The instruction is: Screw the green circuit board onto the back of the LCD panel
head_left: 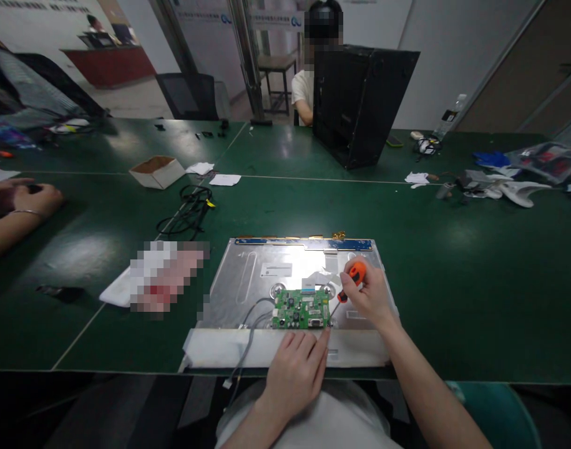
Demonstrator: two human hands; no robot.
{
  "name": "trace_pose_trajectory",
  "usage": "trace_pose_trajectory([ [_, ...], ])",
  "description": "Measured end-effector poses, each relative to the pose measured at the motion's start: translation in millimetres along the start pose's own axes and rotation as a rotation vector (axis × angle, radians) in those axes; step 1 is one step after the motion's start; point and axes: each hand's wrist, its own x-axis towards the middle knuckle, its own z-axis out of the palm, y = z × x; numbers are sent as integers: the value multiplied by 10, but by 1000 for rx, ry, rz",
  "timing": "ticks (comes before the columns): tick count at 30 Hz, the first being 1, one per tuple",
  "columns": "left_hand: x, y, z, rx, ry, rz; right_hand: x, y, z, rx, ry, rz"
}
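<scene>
A metal display panel (229, 274) lies on the green table with a green circuit board (297, 310) on its lower middle. My right hand (369, 293) grips an orange and black screwdriver (357, 273), its shaft slanting down to the board's lower right corner. Below the board, my left hand (298, 368) rests over the white strip along the panel's front edge, its index fingertip at that same corner. The left fingers lie extended and hold nothing visible. Grey cables (251, 340) run from the board's left side over the front edge. Whether the screwdriver tip sits in a screw is too small to tell.
Black cables (189, 212), an open cardboard box (156, 171) and a white item (119, 290) lie to the left. Another person's hands (37, 199) are at the far left. A tall black case (360, 106) stands at the back before a seated person. Gloves and bags lie back right.
</scene>
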Motion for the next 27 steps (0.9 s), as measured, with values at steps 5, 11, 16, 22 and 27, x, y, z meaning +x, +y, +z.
trace_pose_trajectory([
  [5,17,-10,-5,8,-27,8,-39,24,-14,-5,11,-7],
  [11,45,-15,-7,6,4,25,-53,25,-16,-13,41,-51],
  [16,54,-9,-16,-1,29,32,-58,39,-8,-29,69,-95],
  [22,58,-6,-14,-4,32,29,-78,26,-27,-56,91,-171],
  [27,61,2,-16,-5,37,31,-102,-17,-17,-85,98,-256],
])
